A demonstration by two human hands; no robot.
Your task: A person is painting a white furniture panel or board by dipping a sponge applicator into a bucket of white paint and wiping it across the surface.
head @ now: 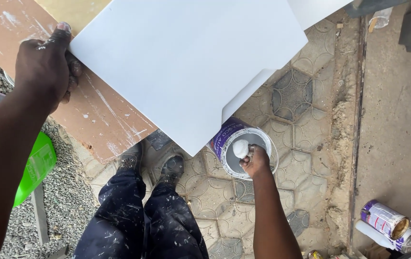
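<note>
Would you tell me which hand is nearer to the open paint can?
Right. The right hand is over the open paint can, holding a white wad; the left hand grips the white panel.

White panel (186, 62) cut off at the top edge, paint can (243, 146) partly hidden beneath it, green container (35, 168) half behind the left arm, second can (390, 232) clipped at the bottom corner.

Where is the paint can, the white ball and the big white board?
paint can (223, 142): head view, its purple side wall.
white ball (240, 148): head view, its middle, above the fingers.
big white board (186, 62): head view, its flat face.
</note>
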